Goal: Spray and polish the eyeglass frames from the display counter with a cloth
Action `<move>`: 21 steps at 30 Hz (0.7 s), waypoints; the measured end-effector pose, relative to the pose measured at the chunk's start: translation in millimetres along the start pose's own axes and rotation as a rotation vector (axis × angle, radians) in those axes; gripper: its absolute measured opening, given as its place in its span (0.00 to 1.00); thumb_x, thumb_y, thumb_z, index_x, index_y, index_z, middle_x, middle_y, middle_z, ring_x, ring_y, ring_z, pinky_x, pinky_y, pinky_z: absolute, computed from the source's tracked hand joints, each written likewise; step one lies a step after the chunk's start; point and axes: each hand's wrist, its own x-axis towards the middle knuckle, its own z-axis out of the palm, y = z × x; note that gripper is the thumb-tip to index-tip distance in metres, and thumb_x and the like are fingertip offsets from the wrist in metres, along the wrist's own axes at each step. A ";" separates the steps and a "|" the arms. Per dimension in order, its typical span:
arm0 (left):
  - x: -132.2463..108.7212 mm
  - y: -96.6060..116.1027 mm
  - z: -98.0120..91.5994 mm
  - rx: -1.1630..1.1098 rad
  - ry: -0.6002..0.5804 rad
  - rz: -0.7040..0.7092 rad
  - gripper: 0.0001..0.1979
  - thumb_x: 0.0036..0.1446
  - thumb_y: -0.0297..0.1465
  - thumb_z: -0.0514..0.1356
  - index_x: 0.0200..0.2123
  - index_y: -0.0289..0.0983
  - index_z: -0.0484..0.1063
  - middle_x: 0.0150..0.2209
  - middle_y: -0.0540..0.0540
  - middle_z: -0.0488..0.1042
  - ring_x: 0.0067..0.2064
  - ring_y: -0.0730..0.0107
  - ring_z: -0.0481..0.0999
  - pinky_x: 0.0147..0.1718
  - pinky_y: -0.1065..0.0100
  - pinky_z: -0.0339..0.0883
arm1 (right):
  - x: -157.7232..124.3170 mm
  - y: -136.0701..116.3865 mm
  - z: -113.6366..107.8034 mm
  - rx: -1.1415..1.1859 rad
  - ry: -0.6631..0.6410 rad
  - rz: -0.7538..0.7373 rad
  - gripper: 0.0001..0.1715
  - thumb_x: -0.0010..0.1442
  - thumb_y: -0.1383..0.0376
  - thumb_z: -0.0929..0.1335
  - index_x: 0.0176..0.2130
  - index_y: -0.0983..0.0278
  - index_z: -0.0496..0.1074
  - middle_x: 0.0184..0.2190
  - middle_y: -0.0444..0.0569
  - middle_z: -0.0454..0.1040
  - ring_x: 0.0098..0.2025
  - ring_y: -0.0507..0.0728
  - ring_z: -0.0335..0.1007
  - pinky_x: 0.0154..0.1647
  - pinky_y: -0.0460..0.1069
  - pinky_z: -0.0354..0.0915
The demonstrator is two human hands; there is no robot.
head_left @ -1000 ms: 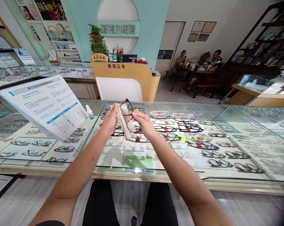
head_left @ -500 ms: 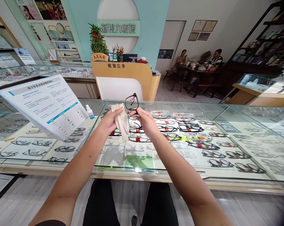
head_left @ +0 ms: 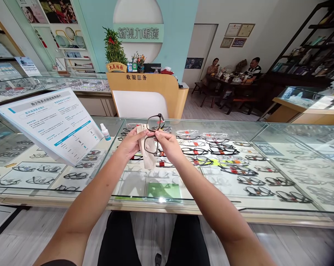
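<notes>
A pair of dark-framed glasses (head_left: 154, 128) is held up above the glass display counter (head_left: 238, 207). My right hand (head_left: 168, 144) pinches the frame near its middle. My left hand (head_left: 132, 142) is closed on a beige cleaning cloth (head_left: 147, 155), which is pressed against the lower lens and hangs down below it. The two hands nearly touch.
Inside the counter lie several rows of glasses (head_left: 224, 155). A slanted info board (head_left: 50, 123) stands at the left, a small white dropper bottle (head_left: 105, 132) beside it. A cashier desk (head_left: 147, 92) is behind. Two people sit at a table (head_left: 233, 79) far right.
Half a second ago the cloth was off the glasses and the frame stood upright. Now the frame is tilted and lowered, and my left hand has brought the cloth back onto the lens.
</notes>
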 end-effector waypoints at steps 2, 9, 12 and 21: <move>-1.1 2.7 0.2 0.017 0.011 0.013 0.29 0.42 0.32 0.85 0.45 0.36 0.77 0.38 0.43 0.88 0.35 0.64 0.84 0.36 0.66 0.78 | 0.1 -2.2 -0.5 0.032 0.003 -0.007 0.25 0.64 0.39 0.77 0.41 0.55 0.91 0.39 0.47 0.73 0.48 0.60 0.71 0.61 0.57 0.68; -3.6 9.8 0.4 0.113 0.046 0.072 0.30 0.38 0.22 0.69 0.49 0.39 0.78 0.38 0.50 0.83 0.35 0.66 0.78 0.36 0.65 0.71 | -0.1 -16.1 -3.8 0.110 0.069 0.002 0.26 0.60 0.38 0.79 0.38 0.57 0.90 0.37 0.47 0.73 0.42 0.57 0.68 0.48 0.53 0.70; -2.8 9.9 -0.4 0.150 0.052 0.100 0.30 0.35 0.23 0.65 0.48 0.39 0.79 0.39 0.50 0.81 0.36 0.66 0.76 0.34 0.66 0.67 | -0.5 -23.5 -3.6 0.173 0.090 0.026 0.27 0.55 0.38 0.82 0.36 0.57 0.90 0.37 0.47 0.75 0.41 0.56 0.69 0.44 0.51 0.71; -0.9 5.2 -8.1 0.426 -0.030 0.425 0.22 0.55 0.40 0.74 0.49 0.42 0.74 0.46 0.47 0.78 0.46 0.63 0.77 0.43 0.66 0.70 | -1.6 -37.5 -5.6 0.249 0.125 0.070 0.27 0.53 0.41 0.83 0.35 0.61 0.89 0.28 0.44 0.73 0.33 0.52 0.67 0.39 0.50 0.71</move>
